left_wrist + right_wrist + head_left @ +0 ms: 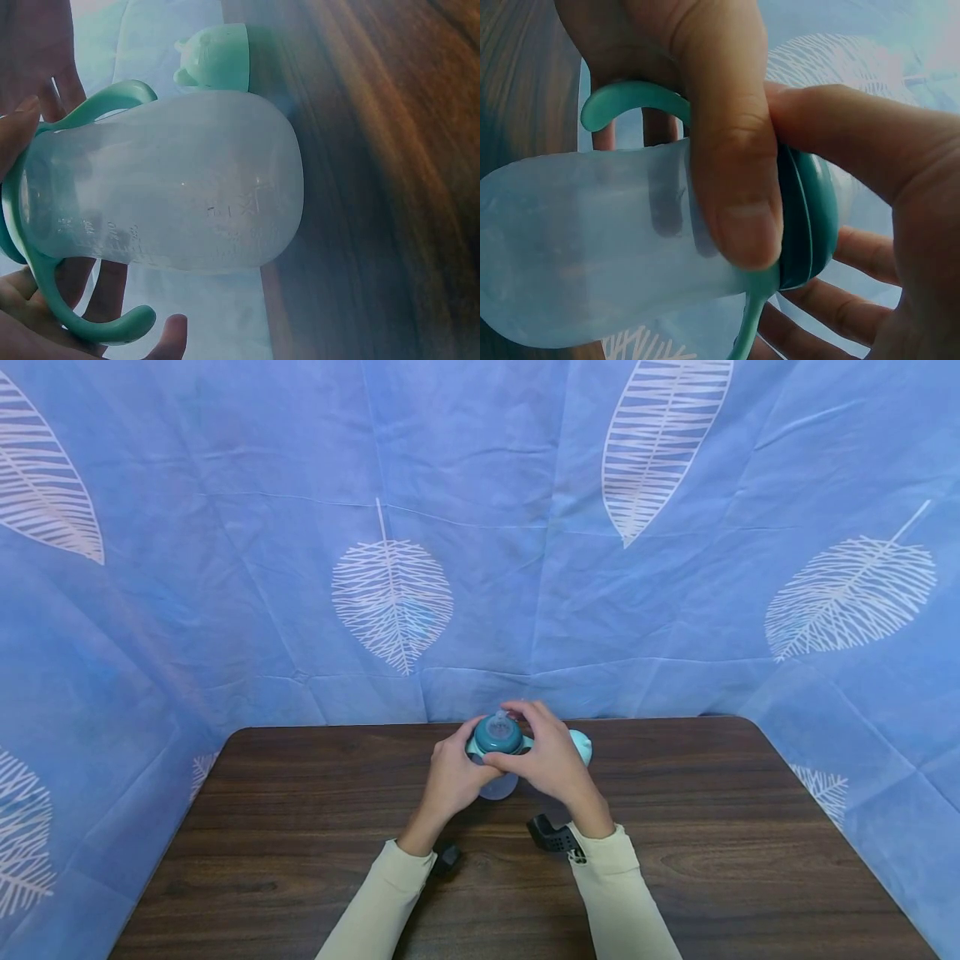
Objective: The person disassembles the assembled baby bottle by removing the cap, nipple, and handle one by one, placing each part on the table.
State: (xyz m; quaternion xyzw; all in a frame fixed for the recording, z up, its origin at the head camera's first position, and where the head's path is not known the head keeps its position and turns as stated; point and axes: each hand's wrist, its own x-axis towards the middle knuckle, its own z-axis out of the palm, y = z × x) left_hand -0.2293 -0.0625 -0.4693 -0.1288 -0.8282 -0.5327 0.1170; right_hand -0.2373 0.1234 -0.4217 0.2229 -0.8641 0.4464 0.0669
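Note:
A clear baby bottle [498, 788] stands upright near the table's far edge, with a teal collar [497, 742], a see-through teat [501, 720] and mint handles [112, 330]. My left hand [453, 775] grips it around the neck; its thumb [742, 202] presses across the front in the right wrist view. From the other side my right hand [553, 762] holds the collar between thumb and fingers, just above the left thumb. The bottle looks to hold no liquid. Right behind it, a mint cap [216, 58] with small ear-like bumps sits on the table.
The dark wood-grain table [712, 827] has rounded far corners. A blue cloth [495, 593] with white leaf prints hangs directly behind it and along both sides. Black straps with camera mounts [553, 837] sit at both wrists, below the cream sleeves.

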